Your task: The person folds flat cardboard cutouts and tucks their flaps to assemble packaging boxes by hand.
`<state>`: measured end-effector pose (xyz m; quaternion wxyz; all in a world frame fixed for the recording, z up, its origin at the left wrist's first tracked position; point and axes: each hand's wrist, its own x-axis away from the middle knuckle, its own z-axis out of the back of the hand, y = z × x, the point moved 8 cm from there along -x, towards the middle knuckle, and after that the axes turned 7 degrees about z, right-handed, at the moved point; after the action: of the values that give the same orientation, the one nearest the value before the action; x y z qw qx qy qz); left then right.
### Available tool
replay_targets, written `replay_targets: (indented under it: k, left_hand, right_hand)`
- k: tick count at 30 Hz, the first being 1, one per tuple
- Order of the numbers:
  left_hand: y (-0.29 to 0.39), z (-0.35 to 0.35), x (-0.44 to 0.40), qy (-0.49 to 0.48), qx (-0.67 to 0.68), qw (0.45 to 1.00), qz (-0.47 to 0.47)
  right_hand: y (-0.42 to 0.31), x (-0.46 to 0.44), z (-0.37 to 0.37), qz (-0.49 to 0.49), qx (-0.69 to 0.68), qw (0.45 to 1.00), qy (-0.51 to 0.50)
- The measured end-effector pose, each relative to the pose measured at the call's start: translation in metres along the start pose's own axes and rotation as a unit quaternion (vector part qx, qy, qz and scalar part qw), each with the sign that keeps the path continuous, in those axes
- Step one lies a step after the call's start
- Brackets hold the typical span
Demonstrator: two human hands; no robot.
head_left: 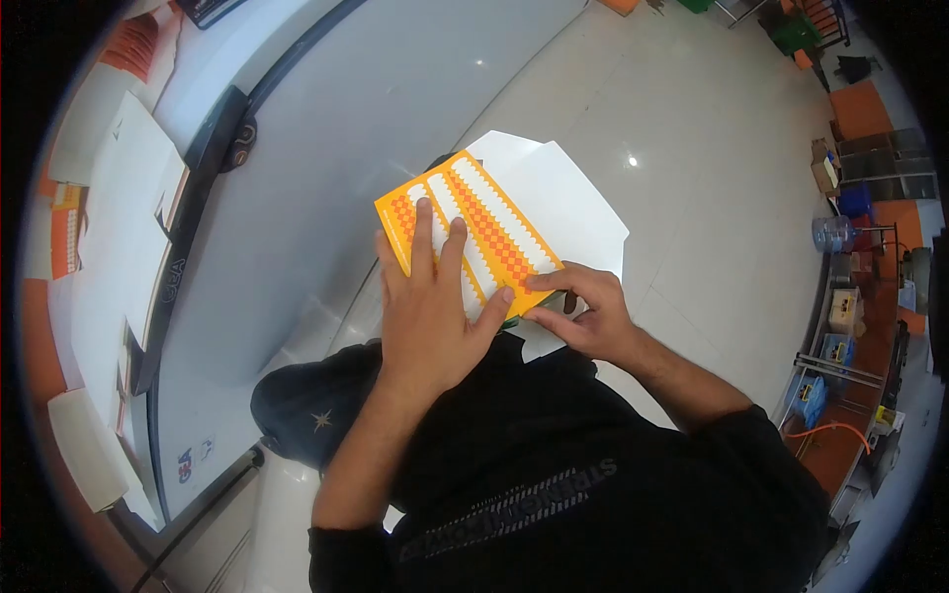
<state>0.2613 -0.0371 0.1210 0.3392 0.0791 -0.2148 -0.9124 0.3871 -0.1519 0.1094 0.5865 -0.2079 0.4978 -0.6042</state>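
Note:
An orange carton (504,232) with white scalloped bands and rows of darker orange diamonds is held up in front of my torso. Plain white flaps (578,203) spread out behind it to the right. My left hand (430,311) lies on the printed face with its fingers spread, the thumb near the lower edge. At the lower right corner, my right hand (593,311) pinches the carton between thumb and fingers. The underside of the carton is hidden.
On the left stands a grey chest-like unit (346,128) with a dark edge, and stacked white sheets (124,208) lie beyond it. Shelving (840,395) with bins and a water bottle (832,234) lines the right side. Shiny tiled floor (692,198) lies ahead.

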Motion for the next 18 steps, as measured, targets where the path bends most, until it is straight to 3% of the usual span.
replay_targets:
  k: [2, 5, 8, 18]
  left_hand:
    - [0.007, 0.005, 0.004, 0.006, -0.037, 0.999, 0.006]
    - [0.026, 0.004, 0.016, -0.046, -0.015, 0.994, -0.098]
    - [0.027, -0.001, 0.019, -0.049, -0.021, 0.99, -0.131]
    - [0.036, 0.013, 0.007, -0.072, 0.063, 0.992, -0.088]
  right_hand:
    - [0.0, 0.001, 0.002, 0.002, 0.007, 1.0, 0.014]
    - [0.003, 0.005, 0.005, -0.011, 0.009, 0.999, 0.031]
    - [0.005, 0.008, 0.006, -0.035, -0.003, 0.999, 0.035]
    - [0.001, 0.004, 0.004, -0.047, -0.012, 0.998, 0.03]
